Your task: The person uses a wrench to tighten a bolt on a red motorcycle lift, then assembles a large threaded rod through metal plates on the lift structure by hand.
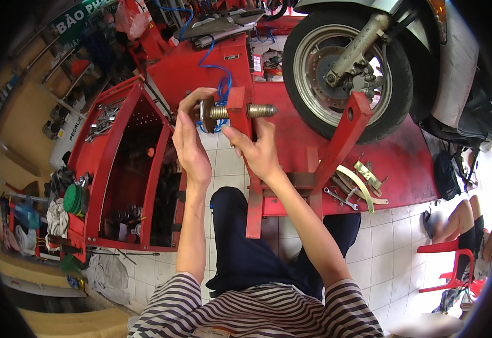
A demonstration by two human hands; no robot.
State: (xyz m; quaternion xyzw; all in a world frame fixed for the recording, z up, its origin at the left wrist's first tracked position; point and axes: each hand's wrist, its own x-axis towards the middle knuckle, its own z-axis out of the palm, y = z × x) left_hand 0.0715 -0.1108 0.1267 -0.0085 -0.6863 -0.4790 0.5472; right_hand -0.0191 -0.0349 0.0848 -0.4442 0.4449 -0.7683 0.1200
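Note:
A thick threaded clamp screw [263,110] runs sideways through a red steel block at the top of an upright clamp arm [236,100]. At the screw's left end is a round metal plate [206,115]. My left hand [192,149] curls around this plate, its fingers bent over the top; part of the grip is hidden. Just below the screw, my right hand [260,149] grips the upright, thumb on the near left side. Across from it leans a second red clamp arm [344,141] with a hole near its top.
A motorcycle's front wheel [344,73] stands on the red lift platform [409,169] beyond the arms. Wrenches [340,200] and curved metal parts [364,186] lie on the platform. At left stands a red tool cabinet [110,169]. A person sits by a red chair [448,265] at right.

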